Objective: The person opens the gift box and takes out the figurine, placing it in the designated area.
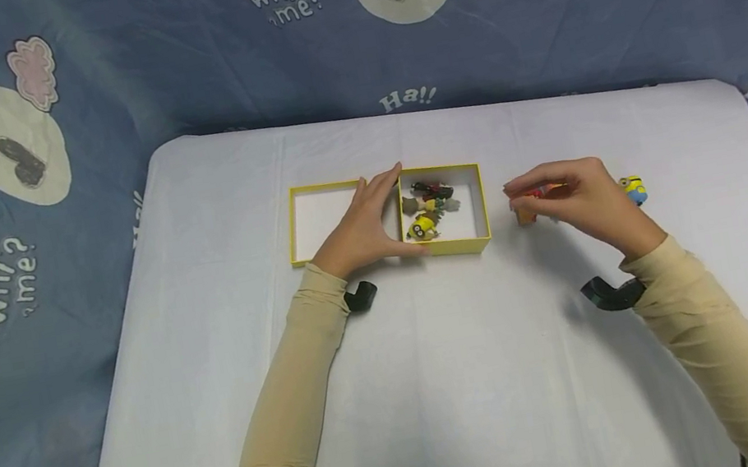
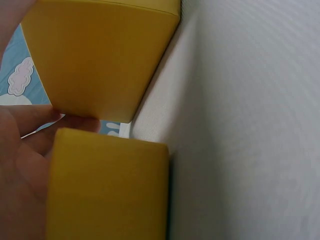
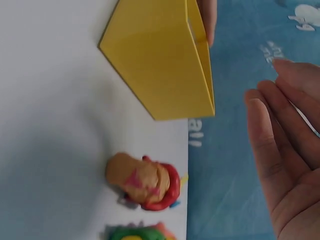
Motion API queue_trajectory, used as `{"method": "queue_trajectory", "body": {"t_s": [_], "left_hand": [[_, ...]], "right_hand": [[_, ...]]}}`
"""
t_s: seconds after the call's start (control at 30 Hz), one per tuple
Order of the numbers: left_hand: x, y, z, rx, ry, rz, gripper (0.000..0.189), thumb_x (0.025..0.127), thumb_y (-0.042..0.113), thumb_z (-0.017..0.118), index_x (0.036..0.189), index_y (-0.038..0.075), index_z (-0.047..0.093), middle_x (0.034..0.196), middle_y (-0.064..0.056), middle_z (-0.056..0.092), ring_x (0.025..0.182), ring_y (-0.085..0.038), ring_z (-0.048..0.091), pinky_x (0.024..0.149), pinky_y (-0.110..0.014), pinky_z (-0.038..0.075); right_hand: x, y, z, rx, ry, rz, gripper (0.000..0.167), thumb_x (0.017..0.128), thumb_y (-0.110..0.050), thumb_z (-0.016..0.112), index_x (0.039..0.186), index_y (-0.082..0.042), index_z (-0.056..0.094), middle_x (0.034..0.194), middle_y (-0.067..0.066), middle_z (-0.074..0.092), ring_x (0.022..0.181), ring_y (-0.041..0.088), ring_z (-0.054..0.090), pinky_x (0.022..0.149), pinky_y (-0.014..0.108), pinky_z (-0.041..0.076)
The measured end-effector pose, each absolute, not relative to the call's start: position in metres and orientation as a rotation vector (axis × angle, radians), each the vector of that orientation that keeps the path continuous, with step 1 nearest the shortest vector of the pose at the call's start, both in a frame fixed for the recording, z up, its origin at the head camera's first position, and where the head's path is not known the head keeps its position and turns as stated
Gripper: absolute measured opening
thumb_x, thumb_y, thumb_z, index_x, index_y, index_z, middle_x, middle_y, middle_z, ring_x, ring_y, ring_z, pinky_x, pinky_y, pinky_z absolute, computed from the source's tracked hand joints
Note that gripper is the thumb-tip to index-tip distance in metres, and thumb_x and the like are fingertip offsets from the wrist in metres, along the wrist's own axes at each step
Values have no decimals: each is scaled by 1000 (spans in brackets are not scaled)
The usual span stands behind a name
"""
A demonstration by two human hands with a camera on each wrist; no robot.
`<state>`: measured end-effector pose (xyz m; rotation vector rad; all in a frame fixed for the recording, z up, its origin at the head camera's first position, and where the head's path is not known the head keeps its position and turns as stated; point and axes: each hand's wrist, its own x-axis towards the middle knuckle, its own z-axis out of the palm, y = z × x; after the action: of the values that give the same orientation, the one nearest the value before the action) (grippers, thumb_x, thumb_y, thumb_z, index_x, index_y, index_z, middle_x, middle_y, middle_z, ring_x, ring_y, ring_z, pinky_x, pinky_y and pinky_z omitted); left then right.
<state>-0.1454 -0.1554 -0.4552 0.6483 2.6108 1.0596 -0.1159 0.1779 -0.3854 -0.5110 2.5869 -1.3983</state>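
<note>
My left hand (image 1: 369, 226) spans the left end of a yellow box (image 1: 452, 248), thumb at the near wall and fingers at the far wall. Several small toy figures lie inside, among them a yellow goggled figure (image 1: 424, 226) and a dark figure (image 1: 432, 190). To the right of the box, my right hand (image 1: 572, 190) hovers over the table, its fingers loosely bent with nothing between them. Below it stands a brown and red toy figure (image 3: 145, 181), partly covered by the hand in the head view.
A shallow yellow-rimmed lid (image 1: 322, 217) lies white side up left of the box, partly behind my left hand. A green toy figure (image 3: 134, 233) stands near the brown and red one. Past my right hand is a yellow and blue figure (image 1: 634, 189). Patterned blue cloth (image 1: 200, 55) hangs behind the white table (image 1: 446, 388).
</note>
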Motion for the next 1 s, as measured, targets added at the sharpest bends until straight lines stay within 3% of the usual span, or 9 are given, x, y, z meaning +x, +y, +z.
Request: {"method": "queue_trajectory", "body": {"t_s": [0.2,0.43,0.77,1.0], "left_hand": [[-145,-155,-454,632,2607,1064,137,65,58,94,168,23,10,173,-5,21,163,-26,10,136,-39,-2],[-145,-155,-454,618,2609,1054,137,66,59,93,168,24,9,173,-5,21,163,-27,9,136,-41,-1],[-143,-155,-453,614,2599,1060,136,66,60,92,168,24,9,173,-5,20,163,-37,5,135,-50,5],[-144,-156,-452,606,2588,1060,136,67,60,93,168,26,9,173,-5,20,162,-39,3,135,-51,6]], "right_hand": [[-121,161,-385,-561,2552,-1307,20,92,-17,79,112,-18,81,110,2,79,87,20,73,70,21,63],[-128,140,-388,-706,2592,-1159,21,90,-15,81,110,-22,81,108,0,80,92,7,73,76,19,60],[-136,116,-393,-867,2539,-1101,23,89,-9,81,112,-12,81,111,8,80,92,18,76,73,27,63],[-143,103,-395,-898,2522,-1031,24,90,-9,80,114,-11,80,110,3,80,96,13,73,76,29,61]]}}
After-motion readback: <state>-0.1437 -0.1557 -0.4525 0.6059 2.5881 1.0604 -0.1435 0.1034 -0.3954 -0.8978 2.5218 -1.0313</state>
